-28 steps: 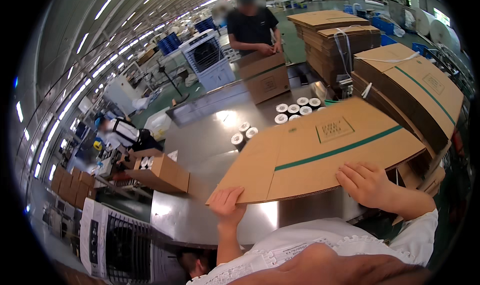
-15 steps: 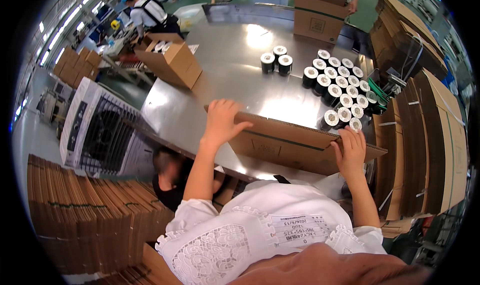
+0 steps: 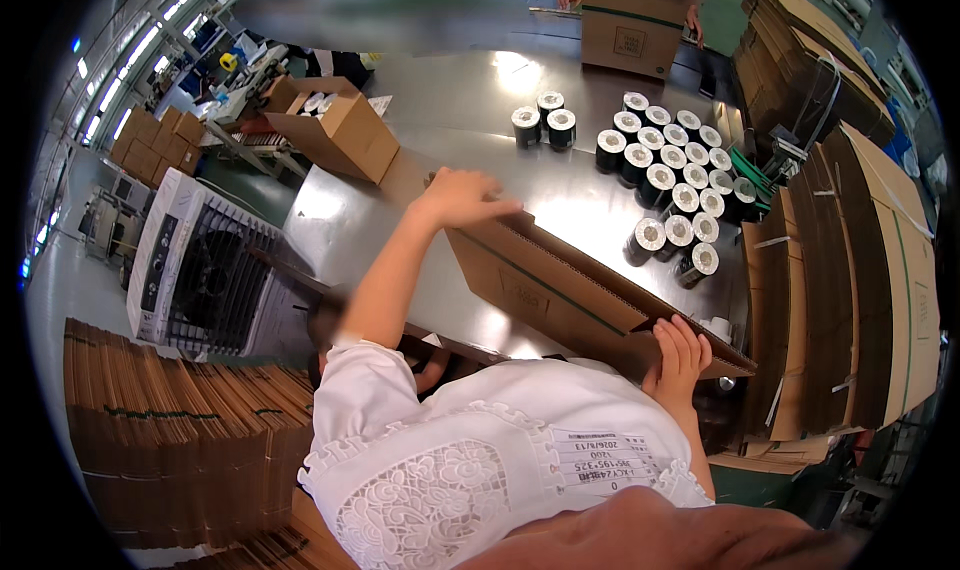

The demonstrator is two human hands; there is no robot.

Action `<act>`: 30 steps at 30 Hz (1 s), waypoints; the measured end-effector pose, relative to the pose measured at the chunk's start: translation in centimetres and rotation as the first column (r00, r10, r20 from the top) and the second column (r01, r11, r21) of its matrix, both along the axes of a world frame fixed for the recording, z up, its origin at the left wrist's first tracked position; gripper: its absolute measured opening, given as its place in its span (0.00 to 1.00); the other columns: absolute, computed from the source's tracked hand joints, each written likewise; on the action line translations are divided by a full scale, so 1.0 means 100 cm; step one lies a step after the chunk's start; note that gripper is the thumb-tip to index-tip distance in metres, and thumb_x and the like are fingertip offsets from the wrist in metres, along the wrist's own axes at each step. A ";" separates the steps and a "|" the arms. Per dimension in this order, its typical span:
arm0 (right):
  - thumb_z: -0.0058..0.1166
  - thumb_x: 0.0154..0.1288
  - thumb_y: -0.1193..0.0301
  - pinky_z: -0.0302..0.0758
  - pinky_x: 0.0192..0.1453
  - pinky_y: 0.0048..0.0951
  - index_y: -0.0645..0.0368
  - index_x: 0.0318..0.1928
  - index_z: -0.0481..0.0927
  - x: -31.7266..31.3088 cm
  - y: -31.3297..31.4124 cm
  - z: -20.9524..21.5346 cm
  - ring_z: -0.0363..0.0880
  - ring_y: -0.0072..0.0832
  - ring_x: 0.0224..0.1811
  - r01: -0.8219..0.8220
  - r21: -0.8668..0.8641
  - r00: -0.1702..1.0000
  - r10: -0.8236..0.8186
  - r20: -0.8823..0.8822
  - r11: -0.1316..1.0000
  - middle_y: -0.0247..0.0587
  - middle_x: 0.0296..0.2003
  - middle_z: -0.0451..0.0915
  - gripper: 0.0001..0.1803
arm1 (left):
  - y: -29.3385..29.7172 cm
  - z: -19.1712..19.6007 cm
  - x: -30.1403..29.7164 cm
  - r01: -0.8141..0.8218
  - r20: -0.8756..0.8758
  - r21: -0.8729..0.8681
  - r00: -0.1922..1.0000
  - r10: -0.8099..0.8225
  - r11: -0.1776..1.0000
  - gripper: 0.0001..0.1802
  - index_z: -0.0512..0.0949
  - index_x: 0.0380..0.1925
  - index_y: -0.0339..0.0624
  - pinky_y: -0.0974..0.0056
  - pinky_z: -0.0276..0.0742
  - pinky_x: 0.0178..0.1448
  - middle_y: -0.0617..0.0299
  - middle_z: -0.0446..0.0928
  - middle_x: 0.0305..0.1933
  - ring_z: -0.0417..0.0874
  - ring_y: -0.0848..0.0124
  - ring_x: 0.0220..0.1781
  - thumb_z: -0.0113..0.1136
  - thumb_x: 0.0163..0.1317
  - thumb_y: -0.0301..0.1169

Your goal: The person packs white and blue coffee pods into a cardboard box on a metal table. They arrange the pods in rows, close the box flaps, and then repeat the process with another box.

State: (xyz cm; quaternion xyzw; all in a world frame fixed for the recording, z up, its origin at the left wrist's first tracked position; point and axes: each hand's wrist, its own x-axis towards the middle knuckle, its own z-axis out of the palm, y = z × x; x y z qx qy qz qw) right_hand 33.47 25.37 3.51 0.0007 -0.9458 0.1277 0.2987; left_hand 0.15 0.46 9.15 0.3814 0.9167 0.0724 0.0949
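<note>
A brown cardboard carton (image 3: 545, 285), partly opened out from its flat state, stands slantwise on the steel table (image 3: 440, 120) in front of me. My left hand (image 3: 462, 200) curls over its far left corner. Lower down, my right hand (image 3: 678, 358) grips the top edge by the right end, fingers bent over the board. A gap shows between the carton's two long walls. Beyond it several black spools (image 3: 650, 235) with white round tops stand in a cluster; one spool (image 3: 698, 262) nearest the carton looks tilted. Three more spools (image 3: 550, 102) stand apart farther back.
At the left table edge an open carton (image 3: 345, 135) has white-topped things inside. Another person's hands are at an upright carton (image 3: 628, 42) at the far side. Flat cardboard stacks rise at right (image 3: 880, 270) and lower left (image 3: 180, 430). A boxy grilled appliance (image 3: 200, 265) stands left.
The carton has gone from flat to partly opened and swung slantwise, its right end nearer me. My right hand came down and left with it. A blurred grey-blue shape has appeared at the top left.
</note>
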 end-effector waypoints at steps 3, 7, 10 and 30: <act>0.48 0.37 0.86 0.57 0.62 0.37 0.53 0.37 0.80 0.002 -0.003 -0.005 0.79 0.28 0.43 -0.021 -0.074 0.986 0.008 -0.167 0.997 0.30 0.34 0.80 0.22 | -0.013 -0.015 -0.016 0.116 -0.085 0.137 0.991 -0.105 0.984 0.32 0.84 0.38 0.44 0.54 0.70 0.53 0.51 0.81 0.35 0.80 0.55 0.43 0.51 0.59 0.63; 0.47 0.32 0.85 0.62 0.44 0.33 0.51 0.18 0.74 -0.012 0.009 0.026 0.69 0.30 0.21 -0.246 -0.310 0.935 0.141 -0.326 0.918 0.30 0.16 0.72 0.12 | -0.023 0.023 -0.028 -0.073 0.022 -0.301 0.996 0.083 0.951 0.33 0.84 0.32 0.39 0.55 0.76 0.43 0.47 0.81 0.30 0.81 0.51 0.36 0.56 0.56 0.62; 0.49 0.29 0.85 0.62 0.42 0.30 0.52 0.13 0.70 -0.029 0.034 0.032 0.66 0.29 0.20 -0.479 -0.472 0.876 0.433 -0.212 0.740 0.28 0.14 0.68 0.11 | -0.020 0.036 -0.018 -0.190 -0.265 -0.333 0.959 0.101 0.924 0.28 0.84 0.24 0.38 0.54 0.78 0.39 0.48 0.81 0.27 0.83 0.51 0.33 0.53 0.61 0.54; 0.52 0.61 0.76 0.76 0.40 0.30 0.61 0.33 0.79 -0.105 0.078 -0.028 0.79 0.27 0.37 -0.056 -0.990 0.817 0.576 0.030 0.130 0.40 0.33 0.82 0.04 | 0.005 0.011 0.124 0.535 0.760 -0.020 0.557 -0.335 0.844 0.39 0.77 0.52 0.35 0.54 0.69 0.62 0.45 0.78 0.52 0.77 0.53 0.57 0.37 0.68 0.62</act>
